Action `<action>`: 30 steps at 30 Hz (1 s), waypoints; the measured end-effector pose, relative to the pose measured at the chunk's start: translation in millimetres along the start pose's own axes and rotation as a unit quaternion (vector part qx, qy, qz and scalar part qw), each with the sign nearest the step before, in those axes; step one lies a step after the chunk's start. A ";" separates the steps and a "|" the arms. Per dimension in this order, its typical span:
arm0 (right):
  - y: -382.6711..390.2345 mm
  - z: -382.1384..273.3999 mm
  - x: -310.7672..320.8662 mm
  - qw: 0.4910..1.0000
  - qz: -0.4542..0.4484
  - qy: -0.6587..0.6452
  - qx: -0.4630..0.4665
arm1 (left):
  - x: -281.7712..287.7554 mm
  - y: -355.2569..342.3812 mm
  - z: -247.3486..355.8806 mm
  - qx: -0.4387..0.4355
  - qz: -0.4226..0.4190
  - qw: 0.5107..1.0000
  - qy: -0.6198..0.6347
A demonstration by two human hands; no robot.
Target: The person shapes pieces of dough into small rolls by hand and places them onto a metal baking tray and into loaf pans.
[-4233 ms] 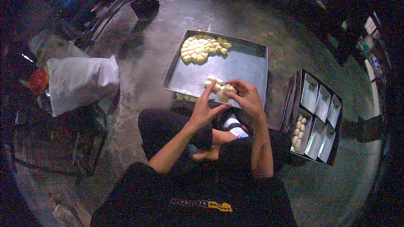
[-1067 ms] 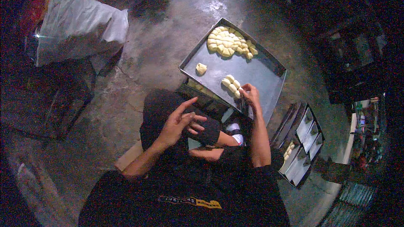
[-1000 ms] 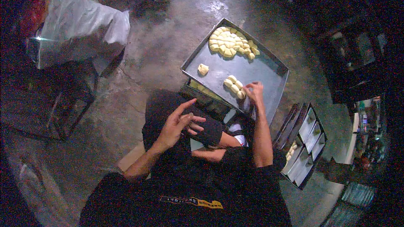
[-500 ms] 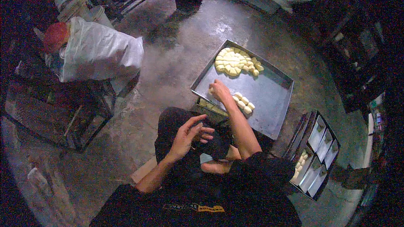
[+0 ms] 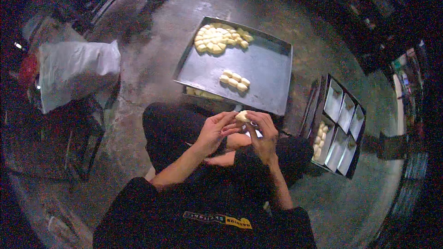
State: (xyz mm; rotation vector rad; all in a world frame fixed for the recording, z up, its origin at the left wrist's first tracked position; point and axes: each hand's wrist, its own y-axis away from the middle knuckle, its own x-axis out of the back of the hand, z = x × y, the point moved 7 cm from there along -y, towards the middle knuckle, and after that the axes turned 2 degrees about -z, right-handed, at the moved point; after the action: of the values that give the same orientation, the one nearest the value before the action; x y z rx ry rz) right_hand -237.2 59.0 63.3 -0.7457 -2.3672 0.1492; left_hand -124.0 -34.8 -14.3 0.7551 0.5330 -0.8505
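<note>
My left hand point(image 5: 214, 131) and my right hand point(image 5: 264, 136) meet over my lap, just below the near edge of a large metal tray point(image 5: 263, 71), both closed round a small pale dough piece point(image 5: 242, 116). A cluster of cut dough pieces point(image 5: 212, 41) lies in the tray's far left corner. Nearer, several plump rolls point(image 5: 234, 80) sit pressed together in two short rows. Part of another tray of dough point(image 5: 203, 93) shows beneath the near edge.
To my right stands a divided baking pan point(image 5: 341, 118) with dough balls point(image 5: 319, 140) in one compartment, beside dark stacked pans point(image 5: 310, 108). A white sack point(image 5: 76, 74) rests on a dark metal frame point(image 5: 92, 147) at my left. Concrete floor point(image 5: 147, 32) surrounds the tray.
The lone dough piece at the tray's left is gone from there. My right hand has come back from that spot, and both hands now hold a piece over my lap.
</note>
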 end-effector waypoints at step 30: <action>58.8 -6.4 12.2 0.996 0.004 -0.025 0.080 | -5.4 22.8 -61.8 0.232 -0.009 0.973 0.020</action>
State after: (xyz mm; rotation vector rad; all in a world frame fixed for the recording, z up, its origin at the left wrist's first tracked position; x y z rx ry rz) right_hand -213.0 114.1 58.2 -0.6818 -2.3668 0.3609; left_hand -115.9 25.2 -40.8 1.1974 0.3789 -0.9915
